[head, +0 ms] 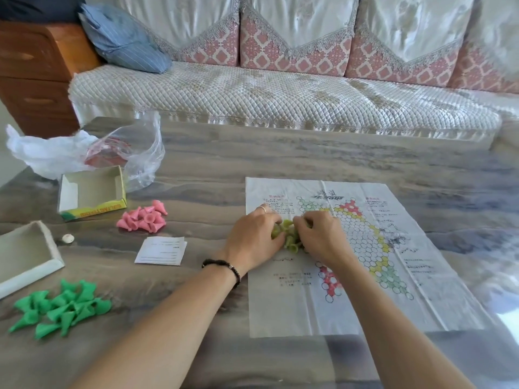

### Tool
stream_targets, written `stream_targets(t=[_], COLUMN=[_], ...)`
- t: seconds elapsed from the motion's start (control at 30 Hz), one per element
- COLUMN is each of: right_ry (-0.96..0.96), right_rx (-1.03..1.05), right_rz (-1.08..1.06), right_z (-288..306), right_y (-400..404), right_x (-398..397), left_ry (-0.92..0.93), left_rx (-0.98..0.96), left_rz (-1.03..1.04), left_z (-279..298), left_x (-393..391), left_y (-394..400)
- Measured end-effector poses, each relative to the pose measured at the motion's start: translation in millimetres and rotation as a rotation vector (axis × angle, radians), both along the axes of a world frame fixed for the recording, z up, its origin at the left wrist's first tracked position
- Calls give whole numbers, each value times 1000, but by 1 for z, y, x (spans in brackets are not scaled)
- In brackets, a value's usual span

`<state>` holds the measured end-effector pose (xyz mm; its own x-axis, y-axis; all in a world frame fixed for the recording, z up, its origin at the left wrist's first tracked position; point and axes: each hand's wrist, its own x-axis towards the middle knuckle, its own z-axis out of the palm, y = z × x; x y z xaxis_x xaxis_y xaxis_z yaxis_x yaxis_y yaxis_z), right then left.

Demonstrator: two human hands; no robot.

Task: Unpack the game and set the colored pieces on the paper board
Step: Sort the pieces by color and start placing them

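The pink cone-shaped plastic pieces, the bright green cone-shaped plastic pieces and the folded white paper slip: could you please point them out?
pink cone-shaped plastic pieces point(142, 219), head view, middle of the pile.
bright green cone-shaped plastic pieces point(60, 308), head view, middle of the pile.
folded white paper slip point(161, 250), head view, centre of its top face.

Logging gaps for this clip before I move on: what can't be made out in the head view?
- Yellow-green pieces: both hands cover most of the pile; count unclear.
- Left hand, right hand: fingertips buried in the pile, exact grip hidden.
- Paper board: printed text too small and blurred; the hands and forearms hide part of the grid.
- Plastic bag: reddish contents blurred by the film.
- Box lid: cut off by the left edge.
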<state>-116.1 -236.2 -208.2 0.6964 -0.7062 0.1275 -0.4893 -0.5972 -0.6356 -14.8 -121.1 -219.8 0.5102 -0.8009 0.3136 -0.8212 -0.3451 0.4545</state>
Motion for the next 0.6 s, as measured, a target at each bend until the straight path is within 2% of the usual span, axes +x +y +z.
stream_targets(t=[0.13, 0.37, 0.47, 0.6], right_ry=[2, -51, -20, 98], right_rx=[12, 69, 39, -32], right_rz=[30, 79, 100, 241], right_z=[6, 10, 12, 18], right_y=[2, -1, -3, -8], right_x=[-4, -16, -17, 1], left_ry=[-31, 124, 137, 124], left_rx=[48, 10, 63, 106], left_rz=[-50, -165, -169, -125], left_z=[5, 17, 16, 15], left_x=[-1, 11, 15, 17], left_y=[4, 34, 45, 47])
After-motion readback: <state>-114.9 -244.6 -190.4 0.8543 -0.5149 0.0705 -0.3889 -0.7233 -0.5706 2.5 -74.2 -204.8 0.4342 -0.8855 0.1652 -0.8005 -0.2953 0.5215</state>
